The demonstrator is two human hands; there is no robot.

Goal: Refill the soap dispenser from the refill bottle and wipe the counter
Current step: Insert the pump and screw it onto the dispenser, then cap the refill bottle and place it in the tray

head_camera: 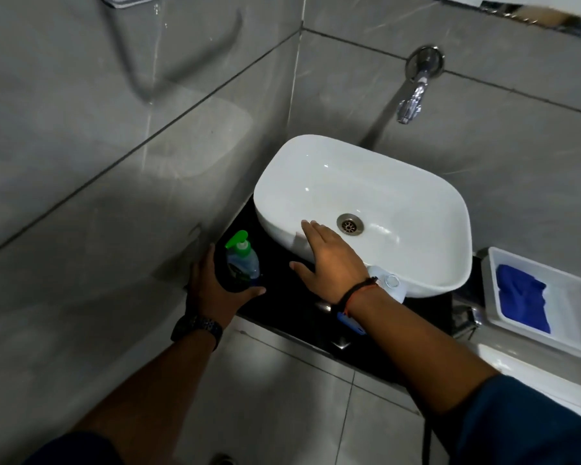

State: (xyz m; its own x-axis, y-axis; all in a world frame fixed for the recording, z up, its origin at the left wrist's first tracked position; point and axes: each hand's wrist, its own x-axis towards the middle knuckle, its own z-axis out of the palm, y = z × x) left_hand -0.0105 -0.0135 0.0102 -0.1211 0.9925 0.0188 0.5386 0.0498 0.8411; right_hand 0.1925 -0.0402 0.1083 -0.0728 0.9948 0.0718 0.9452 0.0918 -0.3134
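Much of the refill bottle (388, 284) was hidden: only a pale shoulder and a ring-shaped cap showed past the right wrist, tucked against the near wall of the white basin (426, 209), and its body could not be made out. A small blue object (349, 323) under the right forearm was too covered to identify. The black counter (279, 260) appeared only as a dark strip, its far part blocked by the basin and its right end lost in shadow.

The soap dispenser (241, 261), clear with a green pump, stood on the counter's left end near the wall corner. The left hand (215, 286) curled around its lower body, thumb on the near side, covering the base. The right hand (329, 260) lay flat with fingers spread over the basin's near rim, gripping nothing.

A chrome tap (413, 99) jutted from the tiled wall above the basin. At the right, a white tray (571, 317) held a blue cloth (522, 300), its near corner cut off by the frame edge.
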